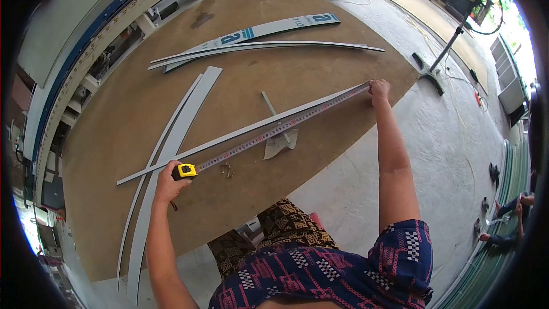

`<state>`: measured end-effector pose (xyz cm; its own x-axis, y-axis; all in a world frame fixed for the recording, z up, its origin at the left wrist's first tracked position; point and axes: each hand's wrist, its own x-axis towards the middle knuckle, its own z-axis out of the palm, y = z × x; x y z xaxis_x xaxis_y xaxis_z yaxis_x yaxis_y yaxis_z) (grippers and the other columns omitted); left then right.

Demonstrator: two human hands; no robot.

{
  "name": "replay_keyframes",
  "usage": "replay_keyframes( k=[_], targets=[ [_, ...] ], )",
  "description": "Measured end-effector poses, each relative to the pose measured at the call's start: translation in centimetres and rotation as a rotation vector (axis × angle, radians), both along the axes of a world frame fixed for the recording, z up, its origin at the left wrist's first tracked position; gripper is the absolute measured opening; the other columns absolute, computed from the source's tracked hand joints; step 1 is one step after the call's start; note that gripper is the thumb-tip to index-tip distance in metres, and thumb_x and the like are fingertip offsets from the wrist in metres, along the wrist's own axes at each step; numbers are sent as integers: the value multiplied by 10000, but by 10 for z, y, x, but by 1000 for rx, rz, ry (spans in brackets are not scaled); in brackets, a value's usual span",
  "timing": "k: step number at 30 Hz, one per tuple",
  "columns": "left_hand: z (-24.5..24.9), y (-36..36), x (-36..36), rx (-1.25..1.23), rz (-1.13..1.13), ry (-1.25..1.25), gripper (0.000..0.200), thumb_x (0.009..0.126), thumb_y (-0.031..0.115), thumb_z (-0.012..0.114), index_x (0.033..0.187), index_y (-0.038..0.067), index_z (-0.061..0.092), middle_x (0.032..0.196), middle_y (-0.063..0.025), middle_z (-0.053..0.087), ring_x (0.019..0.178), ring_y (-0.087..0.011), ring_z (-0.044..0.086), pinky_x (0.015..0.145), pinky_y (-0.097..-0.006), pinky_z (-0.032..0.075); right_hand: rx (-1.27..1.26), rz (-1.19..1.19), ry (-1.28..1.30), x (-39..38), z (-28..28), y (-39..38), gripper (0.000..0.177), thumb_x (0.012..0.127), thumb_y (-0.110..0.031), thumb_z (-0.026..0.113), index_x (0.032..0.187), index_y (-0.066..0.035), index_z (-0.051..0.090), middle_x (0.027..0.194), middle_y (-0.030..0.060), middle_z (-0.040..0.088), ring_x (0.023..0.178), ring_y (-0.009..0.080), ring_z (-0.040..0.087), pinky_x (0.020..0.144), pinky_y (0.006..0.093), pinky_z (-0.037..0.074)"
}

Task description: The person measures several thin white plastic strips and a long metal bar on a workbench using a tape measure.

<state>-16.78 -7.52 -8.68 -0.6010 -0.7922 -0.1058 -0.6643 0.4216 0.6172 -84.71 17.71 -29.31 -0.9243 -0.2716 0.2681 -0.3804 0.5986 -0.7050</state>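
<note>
My left hand (166, 184) is closed round a yellow and black tape measure (186, 171) at the left of the brown table (240, 194). The extended tape blade (260, 138) runs up to the right. At its far end my right hand (378, 88) pinches the tape end, and the tip of a long narrow strip (229, 137) lies there too. This strip runs beside the blade and crosses over two pale strips (183, 114) at the left. Under the blade, a thin short rod (268, 103) and a scrap of paper or film (280, 144) lie on the table.
Small brass-coloured pieces (227, 170) lie near the tape. Further back are printed strips (274, 28) and thin white strips (269, 44). A large machine (74, 51) borders the left, a fan on a stand (454, 40) stands at right. Another person's arm (503, 237) shows at far right.
</note>
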Motion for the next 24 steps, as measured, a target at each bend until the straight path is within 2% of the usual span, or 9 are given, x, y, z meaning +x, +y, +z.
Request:
replay_keyframes(
  k=[2, 5, 7, 9, 11, 15, 19, 21, 24],
  targets=[
    [0, -1, 2, 29, 9, -4, 462, 548, 51, 756, 945, 60, 520, 824, -58, 596, 763, -189, 554, 729, -294, 449, -139, -102, -307, 43, 57, -1, 78, 771, -104, 635, 705, -67, 651, 736, 53, 554, 632, 169, 578, 494, 282, 503],
    [-1, -6, 5, 40, -18, 31, 470, 549, 53, 757, 957, 59, 527, 835, -61, 602, 775, -191, 560, 738, -296, 447, 426, 132, 353, 31, 45, 12, 33, 730, -76, 652, 697, -74, 655, 704, 63, 571, 611, 187, 574, 495, 294, 491],
    [-2, -11, 16, 31, -17, 45, 475, 548, 54, 758, 966, 59, 531, 842, -63, 605, 781, -192, 563, 744, -295, 445, 88, 112, 172, -15, -10, 20, 29, 687, -72, 667, 702, -94, 656, 703, 64, 593, 615, 198, 577, 527, 313, 487],
    [-3, -22, 28, 18, -9, 50, 482, 547, 52, 758, 975, 58, 536, 848, -65, 608, 787, -191, 566, 749, -293, 444, 141, 97, 215, -17, -11, 15, 70, 654, -80, 682, 708, -115, 654, 713, 65, 613, 631, 211, 584, 561, 335, 484],
    [-6, -41, 52, 19, 5, 47, 506, 538, 48, 761, 993, 59, 539, 874, -69, 613, 804, -180, 572, 766, -294, 448, 588, 89, 483, 17, 41, 30, 105, 629, -101, 697, 715, -135, 649, 734, 66, 629, 656, 226, 593, 597, 360, 481],
    [-14, -75, 115, -31, 52, 50, 529, 548, 16, 761, 1027, 61, 540, 934, -60, 608, 857, -172, 569, 794, -299, 452, 849, 171, 575, 8, 48, 47, 187, 651, -171, 680, 834, -208, 674, 761, 51, 634, 736, 249, 605, 651, 374, 483],
    [-4, -89, 159, -113, 181, -23, 539, 560, 32, 773, 1041, 79, 536, 971, -63, 605, 915, -174, 570, 802, -310, 455, 675, 268, 545, -17, 31, 56, 266, 648, -65, 636, 888, -175, 666, 801, 81, 620, 753, 256, 587, 637, 376, 471],
    [4, -94, 177, -132, 272, -102, 527, 574, 8, 745, 1048, 101, 536, 968, -54, 593, 911, -187, 556, 818, -311, 442, 412, 333, 643, -55, -4, 65, 77, 684, -73, 635, 737, -117, 599, 605, 46, 544, 522, 208, 505, 494, 336, 422],
    [5, -114, 204, -199, 342, -184, 526, 581, 0, 736, 1054, 108, 532, 951, -61, 590, 902, -203, 555, 818, -312, 438, -274, 227, -283, -74, -14, 72, 124, 632, 12, 626, 698, -66, 557, 663, 70, 530, 583, 203, 500, 535, 347, 424]
  ],
)
